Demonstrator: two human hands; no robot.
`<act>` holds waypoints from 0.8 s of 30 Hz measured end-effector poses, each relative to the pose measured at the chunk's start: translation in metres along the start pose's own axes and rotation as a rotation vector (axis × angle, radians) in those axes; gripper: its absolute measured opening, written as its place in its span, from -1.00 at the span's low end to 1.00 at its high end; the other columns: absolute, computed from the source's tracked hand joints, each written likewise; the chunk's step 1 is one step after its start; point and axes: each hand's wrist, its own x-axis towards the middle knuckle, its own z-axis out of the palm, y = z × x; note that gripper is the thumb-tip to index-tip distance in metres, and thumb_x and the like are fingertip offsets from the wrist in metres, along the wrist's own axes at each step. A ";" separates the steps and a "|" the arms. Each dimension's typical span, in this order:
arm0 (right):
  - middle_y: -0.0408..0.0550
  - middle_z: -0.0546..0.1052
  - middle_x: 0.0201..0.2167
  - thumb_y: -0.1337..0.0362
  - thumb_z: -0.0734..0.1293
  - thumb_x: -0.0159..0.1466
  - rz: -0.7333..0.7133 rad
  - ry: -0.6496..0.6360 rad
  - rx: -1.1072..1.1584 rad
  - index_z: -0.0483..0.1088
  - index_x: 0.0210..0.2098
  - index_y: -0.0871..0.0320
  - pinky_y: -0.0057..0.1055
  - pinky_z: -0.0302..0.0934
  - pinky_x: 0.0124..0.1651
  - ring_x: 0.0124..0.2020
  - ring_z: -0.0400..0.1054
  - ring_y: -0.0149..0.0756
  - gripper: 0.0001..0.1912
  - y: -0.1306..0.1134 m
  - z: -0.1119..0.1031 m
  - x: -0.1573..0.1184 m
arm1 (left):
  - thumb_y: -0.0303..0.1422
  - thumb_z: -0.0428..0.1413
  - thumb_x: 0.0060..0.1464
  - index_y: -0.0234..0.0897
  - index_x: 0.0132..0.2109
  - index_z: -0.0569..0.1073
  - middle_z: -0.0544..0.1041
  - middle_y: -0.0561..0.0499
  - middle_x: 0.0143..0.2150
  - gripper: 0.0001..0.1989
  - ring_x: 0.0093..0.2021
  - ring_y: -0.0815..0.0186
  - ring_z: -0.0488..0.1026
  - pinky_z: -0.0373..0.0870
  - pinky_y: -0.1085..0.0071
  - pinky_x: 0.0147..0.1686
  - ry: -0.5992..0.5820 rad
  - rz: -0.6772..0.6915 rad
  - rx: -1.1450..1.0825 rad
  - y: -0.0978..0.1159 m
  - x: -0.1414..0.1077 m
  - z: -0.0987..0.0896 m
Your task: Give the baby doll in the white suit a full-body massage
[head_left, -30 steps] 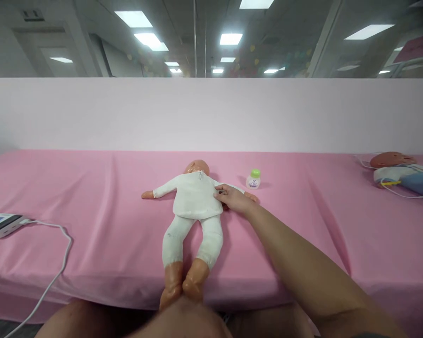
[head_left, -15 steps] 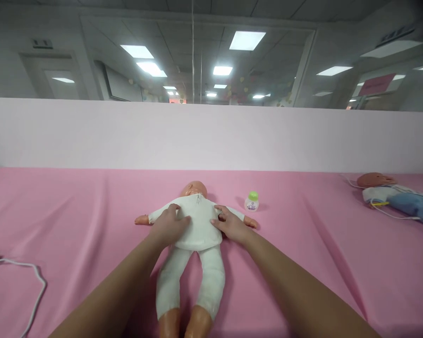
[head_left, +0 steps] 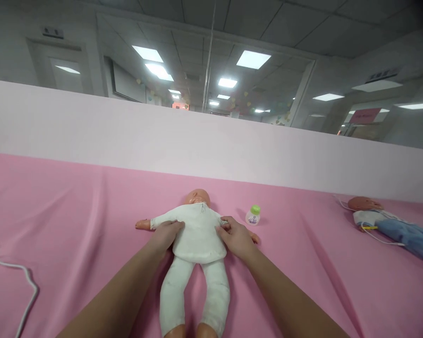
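A baby doll point(head_left: 199, 239) in a white long-sleeved top and white trousers lies on its back, arms spread and head away from me. My left hand point(head_left: 167, 233) is closed at the side of its body just below the armpit, thumb along the top; part of the fingers is hidden. On the other side, my right hand point(head_left: 235, 237) has its fingers bent in against the doll's upper sleeve and chest edge. A small clear bottle with a green cap point(head_left: 253, 215) stands beyond my right hand.
The doll lies on a pink sheet point(head_left: 289, 272) with folds. A second doll in blue and white point(head_left: 402, 230), with thin tubing, lies at the right. A white cable point(head_left: 31, 281) runs at the left. Behind stands a low white wall point(head_left: 127, 134) with glass above.
My left hand has slid outward from the doll's chest to its side. My right fingers have drawn in at the sleeve. The view has tilted.
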 end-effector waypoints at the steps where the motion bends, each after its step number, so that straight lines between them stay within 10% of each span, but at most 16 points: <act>1: -0.05 0.66 -0.08 0.01 0.35 0.33 -0.004 0.005 -0.005 0.43 0.12 -0.04 -0.14 0.41 0.02 -0.10 0.59 -0.10 -0.59 -0.001 -0.001 -0.001 | -0.08 0.13 0.15 -0.29 -0.22 0.50 0.64 -0.20 -0.16 -0.68 -0.08 -0.05 0.56 0.43 0.17 -0.15 0.059 -0.032 0.111 0.003 0.000 -0.003; 6: -0.07 0.67 -0.13 0.05 0.33 0.33 -0.150 0.008 -0.033 0.56 -0.14 -0.05 -0.13 0.44 -0.07 -0.13 0.57 -0.07 -0.77 -0.012 -0.006 -0.009 | -0.25 0.13 0.09 -0.21 -0.25 0.50 0.60 -0.08 -0.21 -0.85 -0.15 0.05 0.52 0.38 0.18 -0.14 0.132 0.180 0.356 0.023 -0.014 -0.008; 11: -0.09 0.65 -0.34 0.22 0.32 0.31 -0.467 -0.066 -0.087 0.58 -0.37 -0.01 -0.22 0.38 -0.22 -0.30 0.52 -0.14 -0.81 -0.030 -0.011 -0.025 | -0.30 0.07 0.17 -0.20 -0.38 0.51 0.56 -0.04 -0.33 -0.80 -0.25 0.14 0.48 0.33 0.25 -0.22 -0.117 0.539 0.429 0.041 -0.042 -0.002; 17: -0.20 0.46 -0.63 0.30 0.40 0.22 -0.667 -0.276 -0.167 0.43 -0.62 0.05 -0.34 0.26 -0.30 -0.53 0.32 -0.32 -0.72 -0.037 0.000 -0.036 | -0.40 0.15 0.01 -0.20 -0.66 0.18 0.26 0.04 -0.66 -0.62 -0.61 0.35 0.08 0.07 0.27 -0.45 -0.312 0.527 0.518 0.035 -0.046 0.005; 24: -0.07 0.68 -0.27 0.27 0.40 0.26 -0.588 -0.072 -0.041 0.65 -0.24 -0.01 -0.22 0.40 -0.04 -0.19 0.55 -0.13 -0.85 -0.027 0.003 -0.025 | -0.32 0.11 0.15 -0.17 -0.41 0.58 0.60 -0.08 -0.34 -0.79 -0.24 0.08 0.49 0.32 0.22 -0.19 -0.140 0.537 0.476 0.041 -0.037 0.005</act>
